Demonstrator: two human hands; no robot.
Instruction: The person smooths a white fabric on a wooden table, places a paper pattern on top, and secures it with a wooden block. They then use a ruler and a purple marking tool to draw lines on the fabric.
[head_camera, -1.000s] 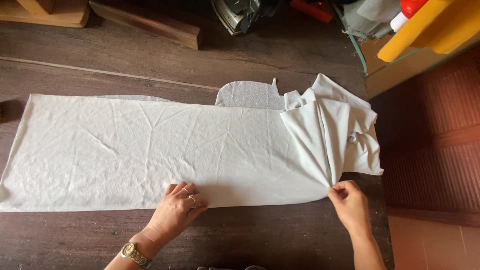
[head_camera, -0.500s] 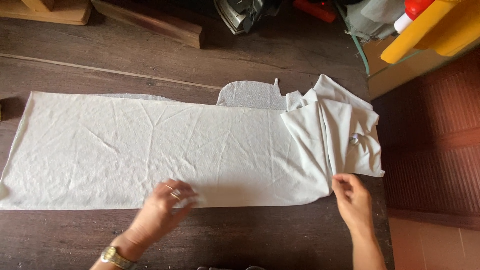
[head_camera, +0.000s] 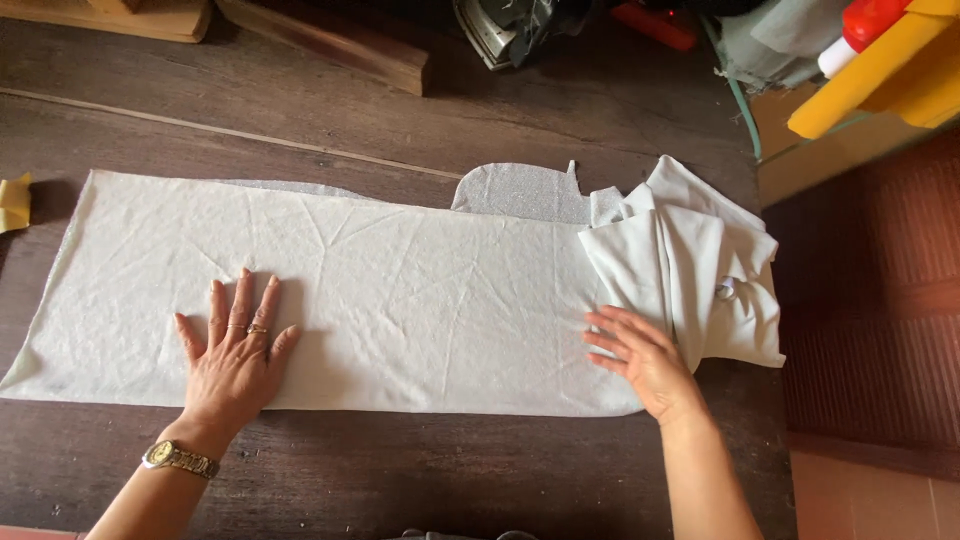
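A long pale grey-white cloth (head_camera: 400, 290) lies spread flat along a dark wooden table (head_camera: 420, 470). Its right end is bunched into loose folds (head_camera: 690, 270). My left hand (head_camera: 235, 350), with rings and a gold wristwatch, presses flat on the cloth's lower left part, fingers spread. My right hand (head_camera: 640, 360) rests flat on the cloth's lower right part, just beside the bunched folds, fingers pointing left. Neither hand grips anything. A sparkly grey fabric piece (head_camera: 520, 190) peeks out behind the cloth's far edge.
Wooden blocks (head_camera: 330, 50) lie at the table's far side, with a metal iron-like object (head_camera: 500, 30) and a red item (head_camera: 655, 25) beyond. A yellow container (head_camera: 880, 70) stands at the upper right. A yellow scrap (head_camera: 14, 203) sits at the left edge. The table ends at the right, tiled floor (head_camera: 870, 300) below.
My left hand slid left along the cloth and spread flat on it. My right hand moved from the cloth's lower right corner onto the cloth, palm down.
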